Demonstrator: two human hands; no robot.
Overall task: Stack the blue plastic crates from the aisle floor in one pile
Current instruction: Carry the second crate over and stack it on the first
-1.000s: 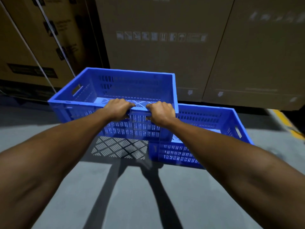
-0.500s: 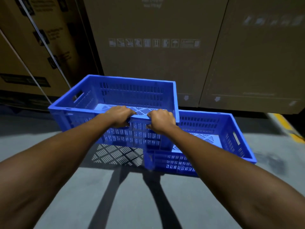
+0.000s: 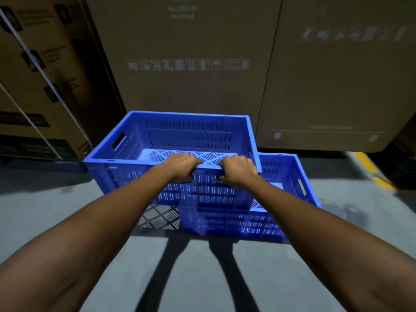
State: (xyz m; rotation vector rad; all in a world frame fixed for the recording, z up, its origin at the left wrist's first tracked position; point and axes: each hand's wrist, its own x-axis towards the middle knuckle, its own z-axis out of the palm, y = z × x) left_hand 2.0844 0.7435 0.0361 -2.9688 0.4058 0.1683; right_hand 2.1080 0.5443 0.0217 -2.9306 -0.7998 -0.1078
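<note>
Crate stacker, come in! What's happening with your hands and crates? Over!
Left hand, right hand both grip top crate, near rim. It hangs offset left over bottom crate, not seated. Cardboard boxes close behind.

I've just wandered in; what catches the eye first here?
The left hand and right hand grip the near rim of a bright blue crate in the middle, held partly over a second crate on the grey floor to its right. Tall brown cardboard boxes wall off the background.

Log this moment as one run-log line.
left hand grips held crate near rim | right hand grips same rim | held crate partly over floor crate, offset left
</note>
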